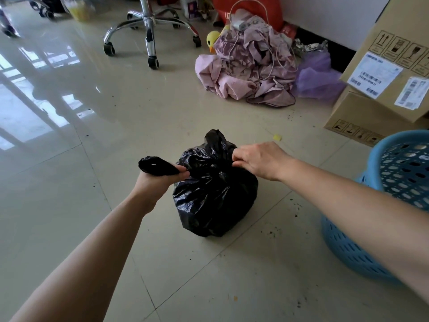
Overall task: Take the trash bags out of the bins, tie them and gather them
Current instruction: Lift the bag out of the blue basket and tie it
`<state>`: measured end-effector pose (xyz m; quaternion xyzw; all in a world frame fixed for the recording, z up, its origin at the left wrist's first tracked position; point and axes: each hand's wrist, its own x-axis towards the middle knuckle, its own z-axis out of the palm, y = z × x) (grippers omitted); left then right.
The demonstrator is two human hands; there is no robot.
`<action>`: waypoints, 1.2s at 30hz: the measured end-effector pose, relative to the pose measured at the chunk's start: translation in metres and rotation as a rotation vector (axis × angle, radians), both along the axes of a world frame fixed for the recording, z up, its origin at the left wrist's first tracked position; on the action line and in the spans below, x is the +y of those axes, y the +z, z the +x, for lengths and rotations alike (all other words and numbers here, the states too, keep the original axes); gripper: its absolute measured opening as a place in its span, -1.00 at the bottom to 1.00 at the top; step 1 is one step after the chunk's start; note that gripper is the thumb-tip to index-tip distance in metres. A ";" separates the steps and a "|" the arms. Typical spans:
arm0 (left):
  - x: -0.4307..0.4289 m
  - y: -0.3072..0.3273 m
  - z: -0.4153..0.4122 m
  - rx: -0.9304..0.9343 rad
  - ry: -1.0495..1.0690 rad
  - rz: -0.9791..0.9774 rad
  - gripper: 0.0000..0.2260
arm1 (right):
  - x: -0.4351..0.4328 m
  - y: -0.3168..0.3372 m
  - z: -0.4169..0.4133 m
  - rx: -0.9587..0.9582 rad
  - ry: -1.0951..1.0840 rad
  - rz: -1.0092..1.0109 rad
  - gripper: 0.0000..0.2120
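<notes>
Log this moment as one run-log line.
step: tying | trash bag: on floor beside blue bin | left hand: grips one bag end | right hand: grips other end | ends held apart

The blue basket (348, 247) is cut off by the right edge and partly covered by a forearm. Only the chair base (149, 26) is shown. The box labels (376, 75) cannot be read.

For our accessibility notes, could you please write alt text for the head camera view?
The left hand and right hand each grip a twisted end of a full black plastic trash bag on a glossy beige tiled floor. A perforated light-blue plastic bin stands at right; crumpled pink fabric lies beyond.
</notes>
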<state>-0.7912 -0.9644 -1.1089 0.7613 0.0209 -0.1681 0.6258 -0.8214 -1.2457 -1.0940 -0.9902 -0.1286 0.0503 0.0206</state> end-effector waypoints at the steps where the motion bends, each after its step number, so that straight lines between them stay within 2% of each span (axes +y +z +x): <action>1: 0.000 0.001 0.001 -0.023 -0.008 0.004 -0.86 | 0.000 -0.003 0.000 0.025 -0.044 0.038 -0.72; 4: -0.003 -0.007 0.003 -0.074 0.041 0.027 -0.88 | 0.000 -0.025 -0.006 0.156 -0.273 0.288 -0.68; 8: -0.010 -0.032 0.003 0.043 0.093 0.070 -0.79 | 0.019 -0.052 -0.014 0.293 -0.690 0.695 -0.30; 10: -0.017 -0.039 -0.003 0.102 0.051 0.095 -0.79 | 0.030 -0.063 -0.014 0.347 -0.819 0.815 -0.25; 12: -0.022 -0.047 -0.008 0.112 0.034 0.144 -0.81 | 0.038 -0.073 -0.015 0.335 -0.812 0.831 -0.29; 16: -0.013 -0.049 -0.021 0.095 0.083 0.256 -0.85 | 0.050 -0.071 -0.024 0.193 -0.700 0.816 -0.47; 19: -0.005 -0.018 -0.028 0.104 0.132 0.281 -0.79 | 0.066 -0.045 -0.034 0.162 -0.667 0.824 -0.53; 25: 0.011 0.116 -0.029 0.095 0.177 0.311 -0.62 | 0.094 0.085 -0.054 0.185 -0.749 0.914 -0.53; 29: 0.009 0.233 -0.029 0.088 0.163 0.274 -0.75 | 0.093 0.201 -0.055 0.167 -0.757 0.942 -0.53; 33: -0.005 0.394 -0.017 0.008 0.130 0.228 -0.84 | 0.076 0.363 -0.036 0.066 -0.717 0.972 -0.54; 36: -0.023 0.549 0.000 -0.113 0.123 0.186 -0.86 | 0.056 0.516 -0.015 -0.048 -0.632 1.019 -0.55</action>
